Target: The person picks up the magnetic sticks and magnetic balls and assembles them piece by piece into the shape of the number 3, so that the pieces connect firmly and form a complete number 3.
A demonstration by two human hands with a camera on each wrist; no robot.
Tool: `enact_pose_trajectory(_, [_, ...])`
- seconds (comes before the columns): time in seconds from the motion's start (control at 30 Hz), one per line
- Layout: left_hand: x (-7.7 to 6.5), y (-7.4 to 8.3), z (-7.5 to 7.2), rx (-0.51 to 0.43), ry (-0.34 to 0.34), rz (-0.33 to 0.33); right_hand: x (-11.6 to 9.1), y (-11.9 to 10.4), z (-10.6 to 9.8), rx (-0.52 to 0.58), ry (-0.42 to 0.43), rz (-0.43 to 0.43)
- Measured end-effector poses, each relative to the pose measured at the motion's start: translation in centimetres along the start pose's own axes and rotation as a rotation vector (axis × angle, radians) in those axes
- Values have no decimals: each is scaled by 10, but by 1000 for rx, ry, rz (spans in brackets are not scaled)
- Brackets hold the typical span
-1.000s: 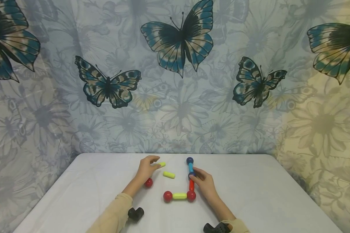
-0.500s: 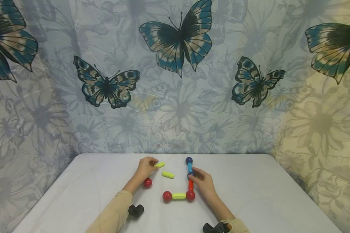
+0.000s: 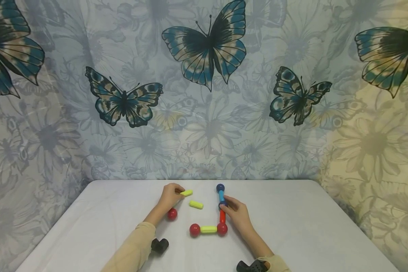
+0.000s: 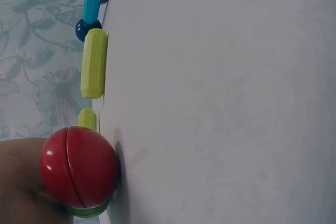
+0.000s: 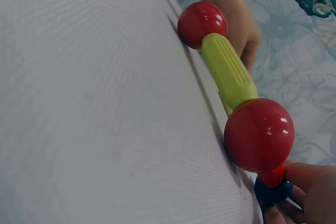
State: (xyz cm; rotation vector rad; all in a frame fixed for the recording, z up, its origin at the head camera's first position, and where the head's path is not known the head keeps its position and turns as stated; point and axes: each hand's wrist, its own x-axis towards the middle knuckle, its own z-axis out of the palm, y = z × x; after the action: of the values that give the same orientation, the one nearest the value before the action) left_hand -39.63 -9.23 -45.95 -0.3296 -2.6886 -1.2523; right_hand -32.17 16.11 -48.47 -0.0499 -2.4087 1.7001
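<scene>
My left hand [image 3: 170,194] pinches the left end of a short yellow-green rod [image 3: 187,192] near the table's far side. A second yellow-green rod [image 3: 196,204] lies just in front of it. Beside the left wrist sits a loose red ball [image 3: 172,214], large in the left wrist view. With thumb and fingers, my right hand [image 3: 239,213] grips a dark blue ball [image 3: 222,204]. That ball joins a light blue rod [image 3: 221,196], topped by another dark blue ball [image 3: 220,187], to a red rod [image 3: 222,216]. The red rod meets a red ball [image 3: 222,229] at the corner.
From the corner ball, a yellow-green rod [image 3: 209,229] runs left to another red ball [image 3: 195,230]. Black devices [image 3: 160,246] are strapped at both wrists. Behind the white table [image 3: 309,226] hangs a butterfly-print cloth [image 3: 210,147].
My left fingers have come down and closed onto the far yellow-green rod, which has shifted slightly. The right hand keeps its grip in place.
</scene>
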Motion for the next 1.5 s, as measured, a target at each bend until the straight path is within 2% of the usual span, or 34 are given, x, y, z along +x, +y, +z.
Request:
enact_pose_trajectory(0.3, [6,9,5,6,-37,95,-1,0,-1,5,0,-1])
enact_pose_trajectory(0.67, [14,28,15,-12,-97,123,-3,-4,-1,-2,-5,-19])
enact_pose_trajectory(0.83, [19,35,21,5,-107,142,-2,-2,-2,7,3,-1])
enact_pose_trajectory(1.07, [24,40,29,23,-117,142,-2,-2,-2,5,-2,-7])
enact_pose_trajectory(1.5, [30,46,36,39,-148,170,-2,-1,-1,3,-8,-15])
